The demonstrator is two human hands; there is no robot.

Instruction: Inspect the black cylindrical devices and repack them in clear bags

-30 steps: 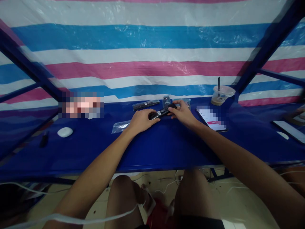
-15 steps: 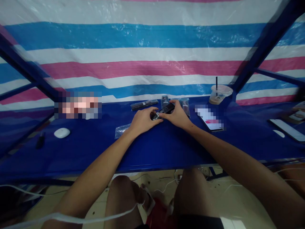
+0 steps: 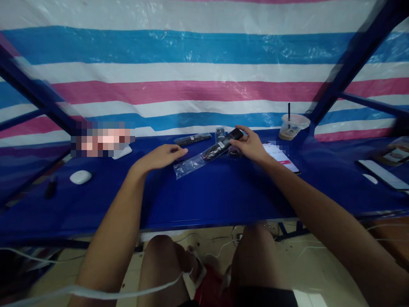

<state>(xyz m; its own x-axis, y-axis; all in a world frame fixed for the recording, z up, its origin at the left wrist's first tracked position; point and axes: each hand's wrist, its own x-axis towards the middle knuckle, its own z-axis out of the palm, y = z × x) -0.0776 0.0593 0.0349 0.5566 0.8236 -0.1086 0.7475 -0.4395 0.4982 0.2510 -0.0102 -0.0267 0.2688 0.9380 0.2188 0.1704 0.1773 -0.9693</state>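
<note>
Gripping the far end of a slim black remote control [image 3: 222,147], the right hand [image 3: 252,145] has its fingers and thumb closed round the top of the device, which slants from upper right down to lower left above the blue table [image 3: 223,192]. The remote is long, narrow and dark, with rows of small buttons too blurred to read, and its lower end sits in the mouth of a clear plastic sleeve [image 3: 188,164] that trails off towards the left and lies crinkled on the tabletop. The left hand [image 3: 161,155] rests palm down on the table just to the left of the sleeve, fingers loosely extended and holding nothing; whether its fingertips touch the plastic cannot be told. Behind the remote lies a second bagged remote [image 3: 192,139], with another small packet [image 3: 220,133] near it. A smartphone [image 3: 283,157] lies just beside the right wrist, and an iced drink cup [image 3: 291,126] with a straw stands further back. Well off to the left sit a white computer mouse [image 3: 80,177] and a dark pen-like object [image 3: 51,186].
</note>
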